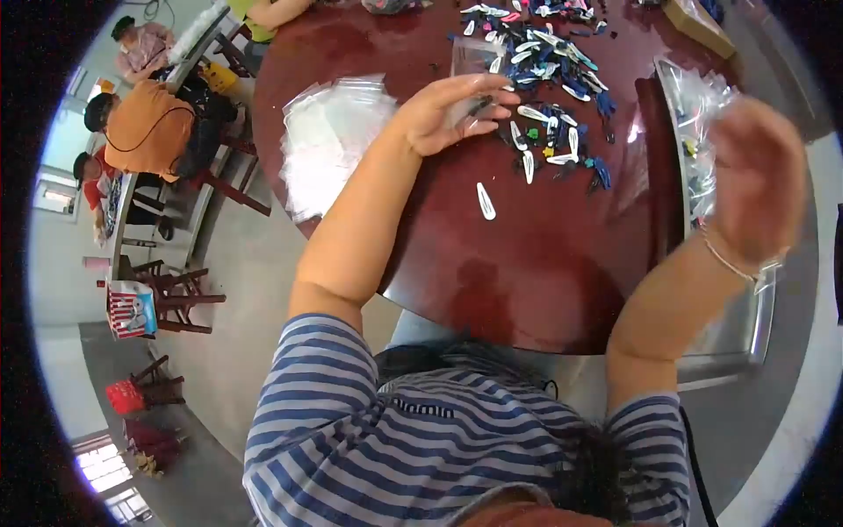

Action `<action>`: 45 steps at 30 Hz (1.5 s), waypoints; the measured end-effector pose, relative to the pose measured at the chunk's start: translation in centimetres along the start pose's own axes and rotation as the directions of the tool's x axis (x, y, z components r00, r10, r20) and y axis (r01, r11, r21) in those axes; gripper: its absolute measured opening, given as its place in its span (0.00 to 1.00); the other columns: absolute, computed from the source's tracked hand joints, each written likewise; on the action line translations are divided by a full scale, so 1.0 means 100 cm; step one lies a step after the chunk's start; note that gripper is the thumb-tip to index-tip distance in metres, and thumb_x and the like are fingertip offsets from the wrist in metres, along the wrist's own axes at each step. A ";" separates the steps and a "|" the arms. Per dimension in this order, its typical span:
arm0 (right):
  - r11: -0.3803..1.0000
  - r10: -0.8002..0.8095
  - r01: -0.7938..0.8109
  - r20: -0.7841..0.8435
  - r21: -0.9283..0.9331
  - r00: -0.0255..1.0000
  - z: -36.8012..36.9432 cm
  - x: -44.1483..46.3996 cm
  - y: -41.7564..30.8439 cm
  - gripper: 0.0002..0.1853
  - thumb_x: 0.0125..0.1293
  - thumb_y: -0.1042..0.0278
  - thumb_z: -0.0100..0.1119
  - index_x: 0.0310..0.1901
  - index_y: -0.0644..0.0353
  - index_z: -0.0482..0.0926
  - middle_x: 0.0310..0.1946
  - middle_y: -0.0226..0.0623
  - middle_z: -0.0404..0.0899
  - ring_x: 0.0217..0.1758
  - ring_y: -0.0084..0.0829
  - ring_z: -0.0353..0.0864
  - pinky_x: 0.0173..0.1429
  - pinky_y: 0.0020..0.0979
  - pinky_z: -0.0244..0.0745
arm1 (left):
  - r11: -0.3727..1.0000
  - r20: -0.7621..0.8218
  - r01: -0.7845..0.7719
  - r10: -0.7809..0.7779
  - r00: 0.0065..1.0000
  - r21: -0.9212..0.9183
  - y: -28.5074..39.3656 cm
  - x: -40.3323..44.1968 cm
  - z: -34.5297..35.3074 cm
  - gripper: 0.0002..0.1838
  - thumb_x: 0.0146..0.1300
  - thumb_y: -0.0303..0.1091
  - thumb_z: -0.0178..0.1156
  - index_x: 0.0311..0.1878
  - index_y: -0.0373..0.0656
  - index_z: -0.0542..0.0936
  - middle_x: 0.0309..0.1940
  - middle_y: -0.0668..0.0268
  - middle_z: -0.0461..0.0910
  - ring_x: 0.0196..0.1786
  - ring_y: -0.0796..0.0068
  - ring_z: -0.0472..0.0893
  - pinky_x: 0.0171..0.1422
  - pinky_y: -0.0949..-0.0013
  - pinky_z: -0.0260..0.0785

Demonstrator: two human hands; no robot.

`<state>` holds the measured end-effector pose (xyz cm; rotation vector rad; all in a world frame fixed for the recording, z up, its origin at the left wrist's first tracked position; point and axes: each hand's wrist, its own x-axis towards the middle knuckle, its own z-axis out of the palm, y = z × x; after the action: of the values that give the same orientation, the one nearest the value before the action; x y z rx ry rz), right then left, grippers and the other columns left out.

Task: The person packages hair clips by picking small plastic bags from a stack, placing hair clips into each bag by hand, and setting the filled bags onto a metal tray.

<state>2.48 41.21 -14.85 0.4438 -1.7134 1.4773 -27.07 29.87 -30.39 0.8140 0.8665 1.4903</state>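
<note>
My left hand (457,114) reaches over the round table, thumb and fingers curved around a clear plastic bag (474,54). Something small and dark shows between the fingers, too unclear to name. Just beyond and to the right lies a pile of hair clips (549,61), white, black, blue and other colours. A smaller group of clips (566,140) sits nearer, and one white snap clip (486,201) lies apart. My right hand (760,176) is raised at the right, over a metal tray (762,329); motion blur hides its fingers.
A fanned stack of clear bags (338,132) covers the table's left part. Filled bags (698,132) lie in the tray. A cardboard box (700,26) stands at the far right. Another person's arm (277,10) rests at the far edge; several people sit at the left.
</note>
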 end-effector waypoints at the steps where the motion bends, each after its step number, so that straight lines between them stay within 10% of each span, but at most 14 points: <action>1: 0.979 0.179 -0.184 -0.059 -0.090 0.982 -0.003 0.010 0.014 0.15 0.70 0.65 0.51 0.49 0.68 0.79 0.44 0.42 0.83 0.41 0.30 0.82 0.51 0.29 0.76 | 0.999 0.029 0.025 -0.024 0.999 -0.039 0.000 0.000 0.000 0.27 0.69 0.49 0.53 0.63 0.40 0.71 0.57 0.54 0.75 0.53 0.69 0.79 0.55 0.68 0.75; 3: 0.802 0.370 -0.415 -0.188 -0.429 0.910 -0.004 0.014 0.046 0.12 0.68 0.66 0.57 0.47 0.65 0.81 0.41 0.38 0.84 0.41 0.24 0.82 0.51 0.26 0.75 | 0.998 0.029 0.034 -0.032 0.999 -0.057 -0.001 0.000 0.000 0.30 0.70 0.54 0.49 0.64 0.39 0.69 0.57 0.54 0.75 0.53 0.69 0.79 0.56 0.66 0.75; 19: 0.354 0.760 -0.672 -0.219 -0.651 0.612 -0.040 -0.025 0.132 0.20 0.58 0.73 0.66 0.53 0.67 0.77 0.41 0.38 0.82 0.37 0.20 0.79 0.44 0.23 0.74 | 0.951 0.084 0.095 -0.073 0.994 -0.296 -0.001 0.001 0.001 0.33 0.69 0.57 0.49 0.63 0.38 0.69 0.58 0.54 0.74 0.54 0.67 0.79 0.57 0.65 0.74; 29: 0.200 0.791 -0.645 -0.267 -0.738 0.551 -0.063 -0.044 0.146 0.11 0.48 0.67 0.72 0.30 0.63 0.81 0.28 0.43 0.81 0.34 0.36 0.81 0.40 0.33 0.75 | 0.992 -0.083 0.102 -0.108 0.991 -0.073 -0.001 -0.001 0.011 0.29 0.66 0.51 0.56 0.62 0.41 0.71 0.57 0.58 0.76 0.53 0.70 0.77 0.57 0.66 0.70; 35: 0.185 0.594 -0.362 -0.189 -0.914 0.782 -0.043 -0.052 0.164 0.13 0.48 0.65 0.70 0.29 0.64 0.79 0.28 0.41 0.78 0.34 0.38 0.77 0.39 0.34 0.72 | 0.990 -0.087 0.109 -0.117 0.989 -0.093 0.003 -0.002 0.020 0.22 0.66 0.46 0.59 0.58 0.44 0.76 0.50 0.64 0.80 0.49 0.74 0.79 0.53 0.70 0.70; 45: 0.114 0.635 -0.573 -0.384 -0.812 0.671 -0.058 -0.048 0.153 0.09 0.57 0.67 0.60 0.28 0.66 0.78 0.27 0.50 0.77 0.34 0.50 0.79 0.38 0.42 0.71 | 0.986 -0.194 0.122 -0.143 0.971 -0.116 -0.005 0.005 0.009 0.19 0.66 0.42 0.58 0.55 0.41 0.77 0.49 0.61 0.81 0.47 0.74 0.80 0.52 0.69 0.72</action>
<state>-3.49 49.39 -28.57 -0.9860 -2.5989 0.6853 -26.08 30.50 -30.40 0.5246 0.9663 1.5023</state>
